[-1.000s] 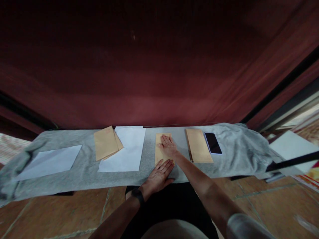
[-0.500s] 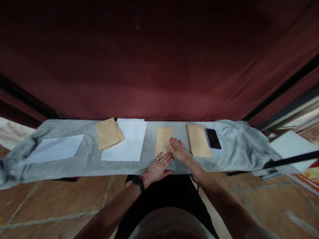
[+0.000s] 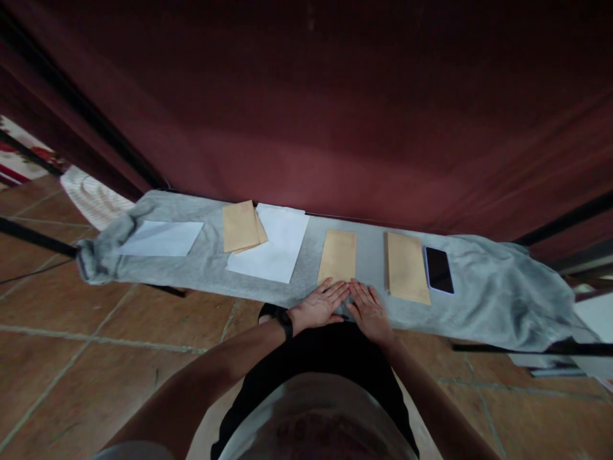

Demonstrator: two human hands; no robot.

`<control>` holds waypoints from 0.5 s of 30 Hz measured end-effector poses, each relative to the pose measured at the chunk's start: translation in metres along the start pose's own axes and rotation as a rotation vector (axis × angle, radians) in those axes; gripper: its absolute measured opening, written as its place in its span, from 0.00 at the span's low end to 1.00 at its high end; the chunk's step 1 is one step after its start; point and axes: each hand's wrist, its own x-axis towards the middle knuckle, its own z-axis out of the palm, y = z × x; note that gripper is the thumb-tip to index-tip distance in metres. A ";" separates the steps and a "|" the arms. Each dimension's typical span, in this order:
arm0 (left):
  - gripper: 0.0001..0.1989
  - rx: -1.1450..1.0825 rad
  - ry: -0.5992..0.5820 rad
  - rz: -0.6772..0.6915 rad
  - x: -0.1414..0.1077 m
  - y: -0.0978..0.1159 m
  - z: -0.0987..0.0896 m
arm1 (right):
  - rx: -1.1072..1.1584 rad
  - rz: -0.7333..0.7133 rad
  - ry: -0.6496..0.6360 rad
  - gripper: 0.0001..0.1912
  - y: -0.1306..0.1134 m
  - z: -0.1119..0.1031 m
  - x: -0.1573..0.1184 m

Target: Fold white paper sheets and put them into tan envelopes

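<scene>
A tan paper envelope (image 3: 338,255) lies flat on the grey cloth in front of me. My left hand (image 3: 320,305), with a dark band on the wrist, rests palm down over its near left edge, fingers stretched. My right hand (image 3: 370,311) lies flat at the near right corner, its fingertips close to those of the left. Both hands hold nothing. Right of the envelope sits a stack of tan envelopes (image 3: 408,268). To the left, a few more envelopes (image 3: 241,227) overlap white paper sheets (image 3: 274,252).
A phone (image 3: 439,270) lies beside the envelope stack. Another white sheet (image 3: 163,238) is at the far left. Grey cloth (image 3: 498,287) covers the narrow table, wrinkled at both ends. A dark red curtain-like panel (image 3: 306,128) rises behind it.
My right hand has slid from the envelope's right side down to its near edge, beside the left hand. The left hand still presses there. The camera view has turned and tilted.
</scene>
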 end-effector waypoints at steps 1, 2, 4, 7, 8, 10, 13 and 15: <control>0.39 0.002 -0.009 -0.006 0.000 0.001 0.000 | -0.003 -0.003 0.008 0.30 -0.001 0.001 -0.002; 0.39 0.005 -0.018 -0.010 0.001 0.002 0.000 | -0.006 -0.007 0.016 0.31 -0.003 0.001 -0.004; 0.39 0.013 -0.030 -0.013 0.001 0.003 0.000 | -0.012 -0.015 0.028 0.32 -0.005 0.003 -0.007; 0.39 0.029 -0.041 -0.007 0.001 0.003 -0.001 | -0.024 -0.018 0.037 0.32 -0.005 0.005 -0.010; 0.39 0.030 -0.041 -0.008 0.000 0.003 -0.001 | -0.026 -0.018 0.039 0.31 -0.005 0.005 -0.010; 0.40 0.023 -0.031 -0.013 -0.001 0.004 0.000 | -0.026 -0.018 0.041 0.31 -0.004 0.006 -0.010; 0.42 0.003 -0.001 -0.021 -0.003 0.004 0.001 | -0.019 -0.016 0.047 0.30 -0.004 0.007 -0.009; 0.43 -0.017 0.011 -0.027 -0.005 0.003 0.001 | -0.015 -0.014 0.054 0.29 -0.004 0.007 -0.009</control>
